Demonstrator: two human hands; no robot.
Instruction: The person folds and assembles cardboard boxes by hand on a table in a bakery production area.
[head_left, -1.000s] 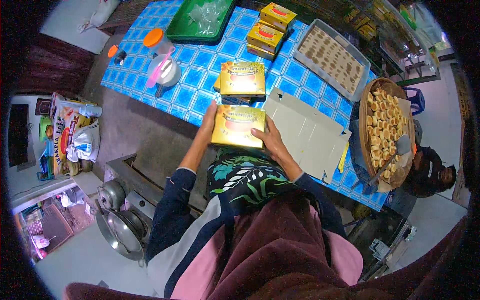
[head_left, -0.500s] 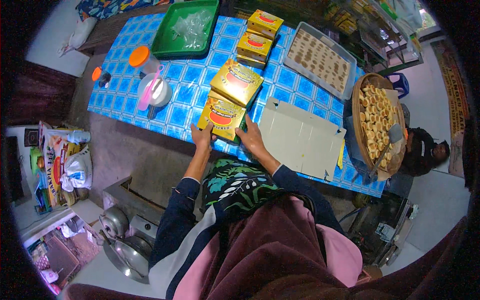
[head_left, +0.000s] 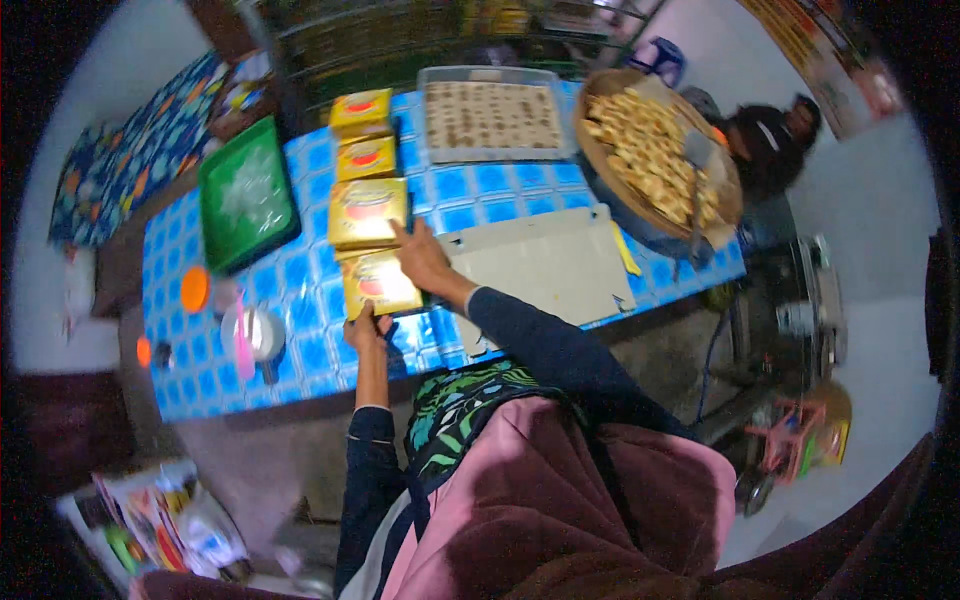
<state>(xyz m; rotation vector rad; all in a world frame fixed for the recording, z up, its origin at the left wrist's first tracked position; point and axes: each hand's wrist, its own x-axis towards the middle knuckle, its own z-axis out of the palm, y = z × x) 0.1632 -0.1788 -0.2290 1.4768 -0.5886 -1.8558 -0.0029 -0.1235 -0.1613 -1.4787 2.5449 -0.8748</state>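
A row of yellow cardboard boxes runs away from me across the blue checked tablecloth [head_left: 350,370]. My left hand [head_left: 368,328] grips the front edge of the nearest box [head_left: 384,284], thumb on top and fingers curled at its side. Against the right side of the row lies my right hand [head_left: 425,260], fingers stretched out, the index finger reaching the second box [head_left: 368,212]. Behind these two sit smaller yellow boxes [head_left: 366,158]. Just right of my right hand lies a flat, unfolded sheet of greyish cardboard [head_left: 545,265].
At the left are a green tray [head_left: 212,225] with clear plastic in it, an orange-lidded jar [head_left: 195,289] and a white tub [head_left: 262,335] with a pink utensil. A plastic tray [head_left: 492,155] of flat brown-spotted rounds and a woven basket [head_left: 592,160] of small pastries stand at the back right.
My view has swung toward the right. My right hand has slid from the nearest box's front right corner up along its side to the second box. My left hand stays at the front edge.
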